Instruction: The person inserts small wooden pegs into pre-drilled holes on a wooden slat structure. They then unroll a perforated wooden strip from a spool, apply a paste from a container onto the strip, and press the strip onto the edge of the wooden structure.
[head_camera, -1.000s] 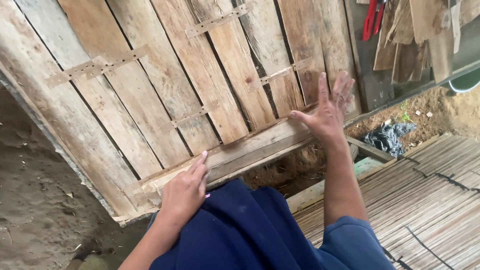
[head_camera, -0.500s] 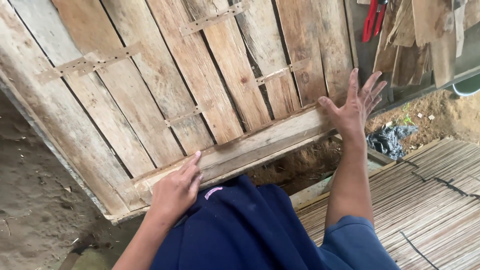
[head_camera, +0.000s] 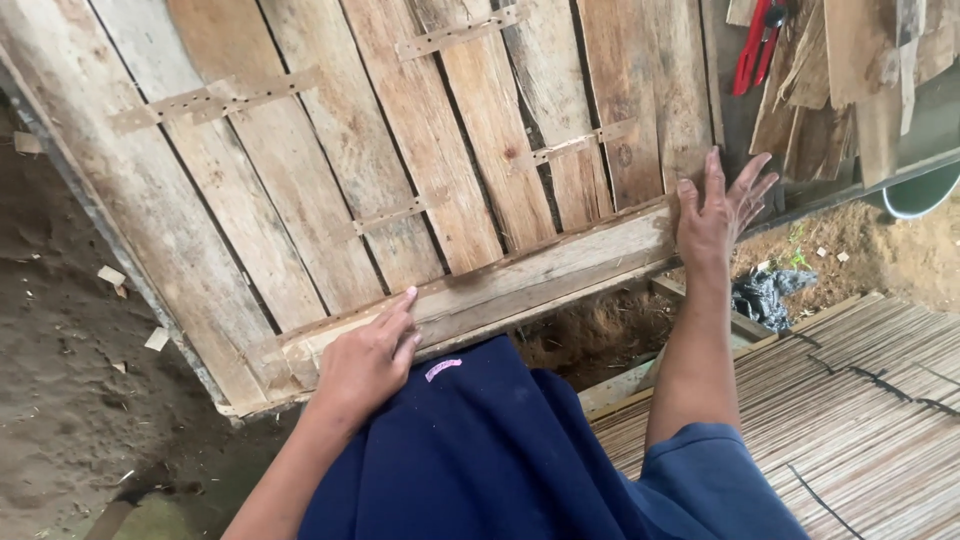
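A large panel of weathered wooden planks (head_camera: 420, 170), joined by perforated metal strips, fills the upper view. A thicker wooden beam (head_camera: 530, 275) runs along its near edge. My left hand (head_camera: 365, 360) rests flat on the beam's left part, fingers together and pointing up to the right. My right hand (head_camera: 715, 215) presses flat on the beam's right end, fingers spread over the panel's corner. Neither hand holds anything. A dark blue garment (head_camera: 480, 450) covers my lap below the beam.
A mat of thin bamboo slats (head_camera: 860, 400) lies at lower right. Red-handled pliers (head_camera: 755, 45) and scrap wood pieces (head_camera: 850, 80) sit at upper right. A dark crumpled rag (head_camera: 765, 295) lies on bare earth (head_camera: 60, 380); a green basin's rim (head_camera: 925, 195) shows at the right edge.
My right hand has slid rightward along the beam to the panel's corner. My left hand stays on the beam's left part. The view has shifted slightly.
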